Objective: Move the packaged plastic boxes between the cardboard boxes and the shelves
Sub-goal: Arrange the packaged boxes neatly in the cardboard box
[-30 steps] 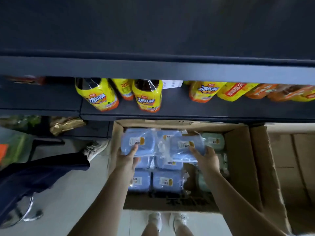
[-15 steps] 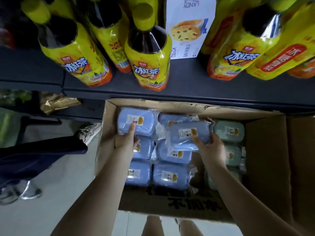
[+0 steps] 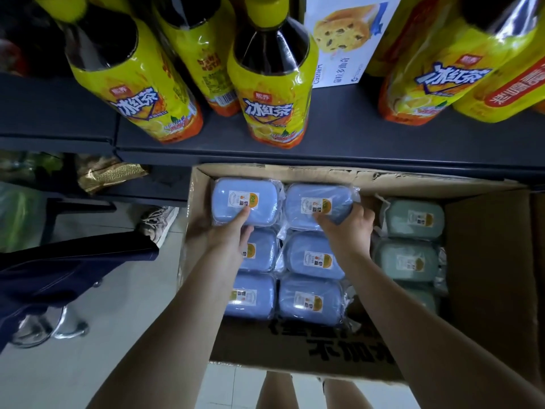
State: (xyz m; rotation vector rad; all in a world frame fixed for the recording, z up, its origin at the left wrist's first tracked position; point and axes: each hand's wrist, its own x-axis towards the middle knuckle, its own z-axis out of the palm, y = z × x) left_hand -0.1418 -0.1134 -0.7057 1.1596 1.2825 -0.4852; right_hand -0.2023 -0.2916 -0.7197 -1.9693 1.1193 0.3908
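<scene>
**Two blue boxes in hand at the back of the cardboard box**

I see one dark, flat shelf (image 3: 354,143) across the top. Below it is one open cardboard box (image 3: 486,261), brown and creased, with ragged flap edges. On the shelf stand at least five plastic bottles (image 3: 271,93) holding dark liquid in glossy yellow wrappers, plus one white cookie carton (image 3: 348,39).

Inside the cardboard box I count six blue boxes (image 3: 298,249) and three pale green boxes (image 3: 413,219). All are rounded oblongs sealed in crinkly clear film, each with a small white-and-orange label facing up. Every one lies flat with its long axis running left to right. The blue ones sit in two columns of three, and the green ones form one column at the right.

The left hand (image 3: 227,234) grips the back-left blue box (image 3: 224,199), with one digit stretched over its label. The right hand (image 3: 351,228) clasps the back-right blue box (image 3: 293,199) round its right end. These two boxes touch side by side. I cannot tell whether they rest on anything beneath.
</scene>
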